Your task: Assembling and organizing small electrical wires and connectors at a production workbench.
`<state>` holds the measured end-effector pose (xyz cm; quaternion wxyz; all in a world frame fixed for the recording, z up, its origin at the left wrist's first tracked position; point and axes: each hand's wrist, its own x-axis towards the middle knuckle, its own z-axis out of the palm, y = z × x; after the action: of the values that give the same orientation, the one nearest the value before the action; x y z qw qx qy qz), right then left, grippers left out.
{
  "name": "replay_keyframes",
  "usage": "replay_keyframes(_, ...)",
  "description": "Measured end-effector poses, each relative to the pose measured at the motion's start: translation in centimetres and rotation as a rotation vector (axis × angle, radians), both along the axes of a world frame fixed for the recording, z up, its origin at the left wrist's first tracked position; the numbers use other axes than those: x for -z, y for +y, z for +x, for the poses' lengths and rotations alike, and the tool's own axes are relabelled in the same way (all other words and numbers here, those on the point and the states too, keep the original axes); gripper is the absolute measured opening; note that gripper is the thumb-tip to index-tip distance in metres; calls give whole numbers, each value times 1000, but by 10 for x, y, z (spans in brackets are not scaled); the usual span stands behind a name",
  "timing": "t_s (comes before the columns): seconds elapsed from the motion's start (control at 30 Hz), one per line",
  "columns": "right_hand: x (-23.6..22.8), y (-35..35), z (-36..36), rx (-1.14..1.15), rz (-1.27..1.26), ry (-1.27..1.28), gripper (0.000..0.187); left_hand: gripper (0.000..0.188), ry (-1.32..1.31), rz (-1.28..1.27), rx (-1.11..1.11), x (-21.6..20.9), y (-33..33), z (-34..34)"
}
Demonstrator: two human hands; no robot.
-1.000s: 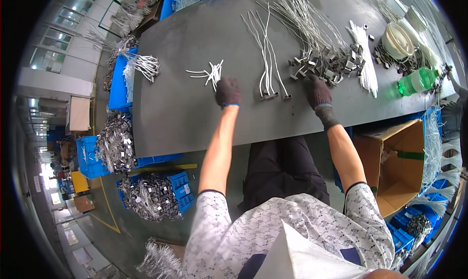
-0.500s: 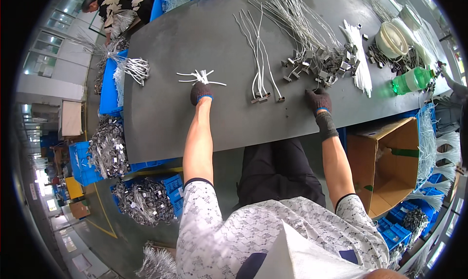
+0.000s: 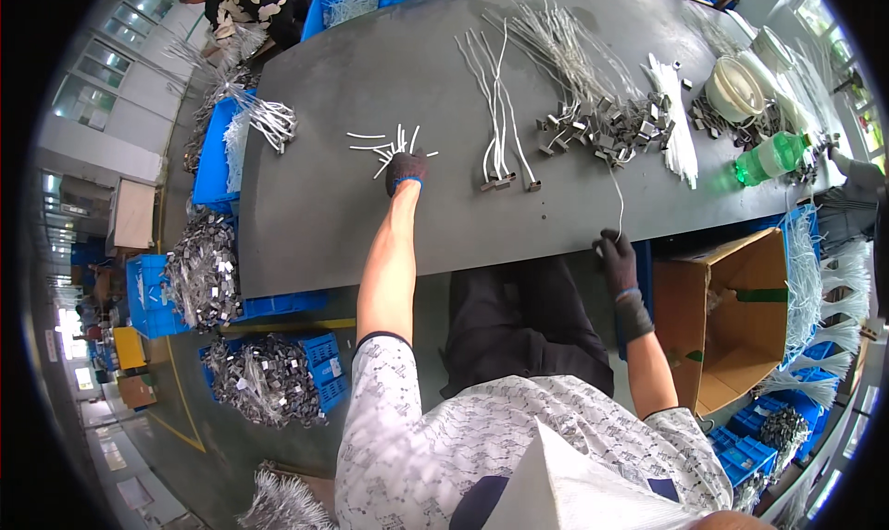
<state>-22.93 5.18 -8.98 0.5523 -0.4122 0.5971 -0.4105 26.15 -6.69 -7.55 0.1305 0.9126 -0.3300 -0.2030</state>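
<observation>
My left hand (image 3: 406, 171), in a dark glove, is closed over a fan of short white tubes (image 3: 400, 145) on the grey table; its fingertips are partly hidden. A few more tubes lie just left of it. At the table's near edge, my gloved right hand (image 3: 618, 260) pinches the end of a thin pale wire (image 3: 618, 201). This wire runs up to the heap of metal-ended wires (image 3: 616, 127). Several wires with small metal blocks (image 3: 498, 183) lie apart between my hands. A bundle of white strips (image 3: 673, 123) rests right of the heap.
A green plastic bottle (image 3: 773, 158) and a white bucket (image 3: 735, 89) stand at the right. White-tipped wires (image 3: 270, 123) hang over the left edge beside a blue crate (image 3: 211, 160). An open cardboard box (image 3: 681, 331) sits below right. Another person (image 3: 248, 7) is at the far left.
My right hand has drawn back from the heap toward the table's near edge, with a wire now stretched from it. Under my left hand, which shifted slightly right, the white tubes are more spread out.
</observation>
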Motion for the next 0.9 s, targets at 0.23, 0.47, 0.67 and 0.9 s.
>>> replay_keyframes(0.23, 38, 146, -98, -283, -179, 1095, 22, 60, 52, 42, -22, 81, -61, 29)
replay_keyframes(0.47, 137, 269, -205, -1202, 79, 1213, 20, 20, 202, 179, -5, 110, -52, 18)
replay_keyframes(0.67, 110, 241, -177, -826, 115, 1023, 17, 19, 1091, -335, -323, 110, 31, -27)
replay_keyframes(0.9, 49, 129, -81, -741, -132, 984, 19, 11, 1833, -868, -495, 20, 72, -189)
